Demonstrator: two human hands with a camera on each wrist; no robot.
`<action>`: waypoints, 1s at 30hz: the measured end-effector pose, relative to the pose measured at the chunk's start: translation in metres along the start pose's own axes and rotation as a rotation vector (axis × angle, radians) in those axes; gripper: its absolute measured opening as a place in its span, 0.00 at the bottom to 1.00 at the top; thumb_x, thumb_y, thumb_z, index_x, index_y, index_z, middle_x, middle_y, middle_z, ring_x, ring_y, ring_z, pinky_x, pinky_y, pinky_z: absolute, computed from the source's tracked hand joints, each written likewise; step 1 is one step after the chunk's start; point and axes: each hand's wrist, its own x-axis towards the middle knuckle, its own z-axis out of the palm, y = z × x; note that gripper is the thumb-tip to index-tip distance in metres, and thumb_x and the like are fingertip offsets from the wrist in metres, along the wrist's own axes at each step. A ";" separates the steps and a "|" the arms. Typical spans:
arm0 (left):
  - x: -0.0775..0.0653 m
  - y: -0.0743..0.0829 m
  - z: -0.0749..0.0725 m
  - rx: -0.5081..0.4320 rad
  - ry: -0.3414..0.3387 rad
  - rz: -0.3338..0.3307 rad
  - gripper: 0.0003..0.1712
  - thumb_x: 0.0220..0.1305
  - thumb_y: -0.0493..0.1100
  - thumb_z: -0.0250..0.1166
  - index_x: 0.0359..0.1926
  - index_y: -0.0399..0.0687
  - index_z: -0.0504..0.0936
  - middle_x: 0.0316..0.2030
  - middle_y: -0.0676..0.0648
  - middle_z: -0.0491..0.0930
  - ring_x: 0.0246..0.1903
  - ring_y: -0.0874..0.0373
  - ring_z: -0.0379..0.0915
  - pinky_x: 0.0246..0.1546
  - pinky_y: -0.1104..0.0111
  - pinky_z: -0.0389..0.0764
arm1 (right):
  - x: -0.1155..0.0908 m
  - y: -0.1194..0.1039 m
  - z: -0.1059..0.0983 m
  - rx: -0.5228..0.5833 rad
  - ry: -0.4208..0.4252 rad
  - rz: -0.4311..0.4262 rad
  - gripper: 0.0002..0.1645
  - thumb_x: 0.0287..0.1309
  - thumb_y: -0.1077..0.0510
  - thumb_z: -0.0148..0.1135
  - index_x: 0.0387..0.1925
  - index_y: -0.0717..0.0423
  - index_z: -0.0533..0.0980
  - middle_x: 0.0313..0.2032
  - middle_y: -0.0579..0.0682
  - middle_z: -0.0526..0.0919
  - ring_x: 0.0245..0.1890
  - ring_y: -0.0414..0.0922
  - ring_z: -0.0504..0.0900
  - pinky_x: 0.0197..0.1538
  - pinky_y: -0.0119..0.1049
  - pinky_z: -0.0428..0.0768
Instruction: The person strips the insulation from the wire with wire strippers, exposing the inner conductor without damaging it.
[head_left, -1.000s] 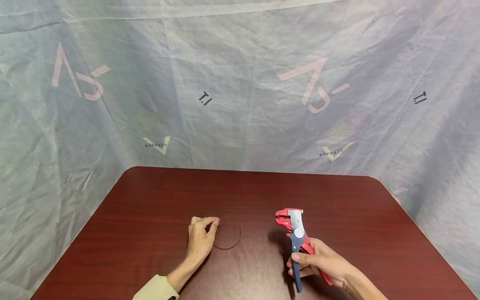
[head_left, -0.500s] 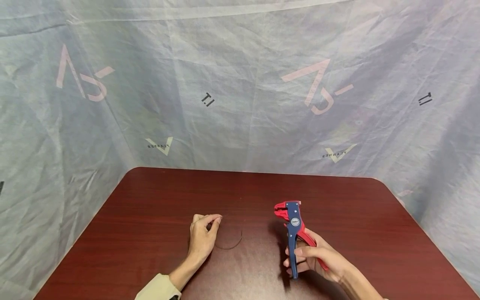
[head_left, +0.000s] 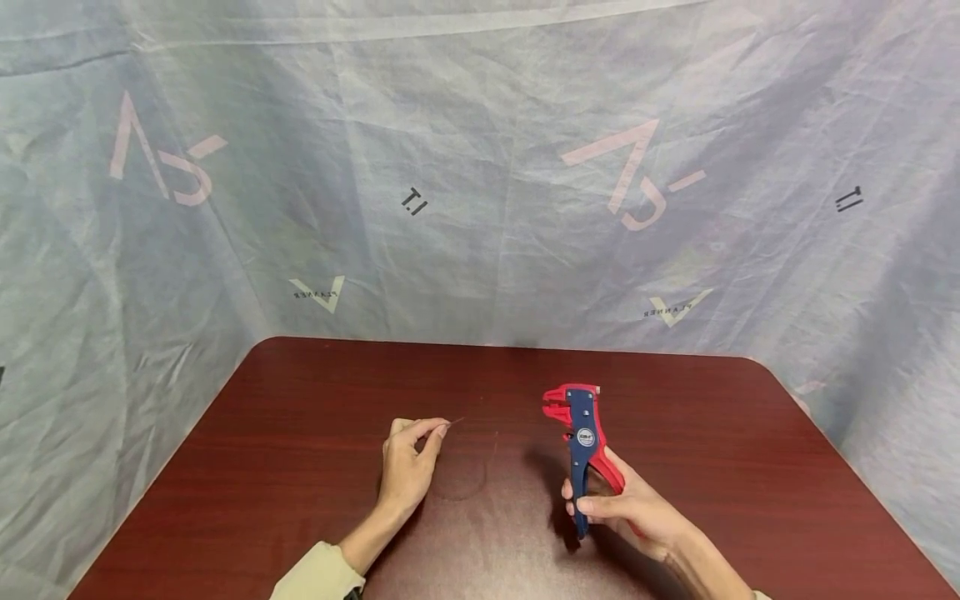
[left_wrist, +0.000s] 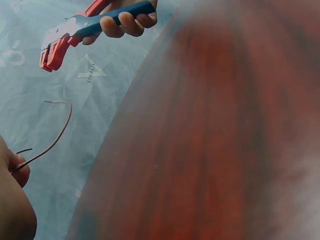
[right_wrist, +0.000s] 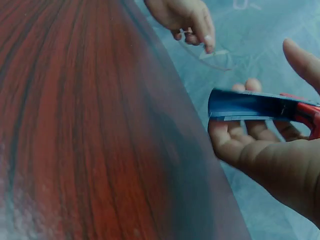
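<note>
Between thumb and forefinger, my left hand (head_left: pixel 408 468) pinches a thin brownish wire (left_wrist: pixel 64 129). In the left wrist view the wire's longer part curves up in a hook, and a short end pokes out beside the fingers. My right hand (head_left: pixel 641 510) holds a wire stripper (head_left: pixel 585 427) with red and blue handles, its fingers curled round the blue handle (right_wrist: pixel 250 105). The stripper's red head points up and to the left in the head view, over the table and apart from the wire. Part of the red handle is hidden by the right hand.
Both hands are above a dark red-brown wooden table (head_left: pixel 337 383) with rounded far corners. Grey printed cloth (head_left: pixel 480 208) hangs behind it and along both sides.
The wire stripper has risen away from me and turned, so its blue face with a round badge shows. My left hand has shifted slightly forward and right, and the wire's short end now sticks out.
</note>
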 end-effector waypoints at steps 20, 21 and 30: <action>0.017 0.032 -0.005 -0.414 -0.246 -0.057 0.07 0.66 0.33 0.63 0.40 0.32 0.86 0.21 0.44 0.78 0.28 0.67 0.74 0.40 0.75 0.77 | 0.030 -0.008 0.016 0.061 -0.201 -0.169 0.37 0.67 0.74 0.48 0.72 0.50 0.55 0.41 0.50 0.83 0.38 0.44 0.86 0.46 0.45 0.86; 0.017 0.033 -0.005 -0.426 -0.250 -0.057 0.07 0.67 0.33 0.62 0.40 0.32 0.86 0.21 0.46 0.78 0.27 0.67 0.74 0.39 0.75 0.78 | 0.032 -0.008 0.017 0.052 -0.202 -0.169 0.36 0.67 0.74 0.48 0.72 0.51 0.56 0.40 0.50 0.83 0.38 0.43 0.86 0.46 0.45 0.86; 0.020 0.041 -0.006 -0.502 -0.245 0.000 0.09 0.67 0.32 0.61 0.40 0.28 0.84 0.16 0.39 0.74 0.21 0.67 0.74 0.30 0.74 0.78 | 0.043 -0.005 0.017 0.060 -0.245 -0.143 0.22 0.64 0.73 0.53 0.58 0.58 0.70 0.40 0.47 0.84 0.38 0.42 0.86 0.45 0.44 0.86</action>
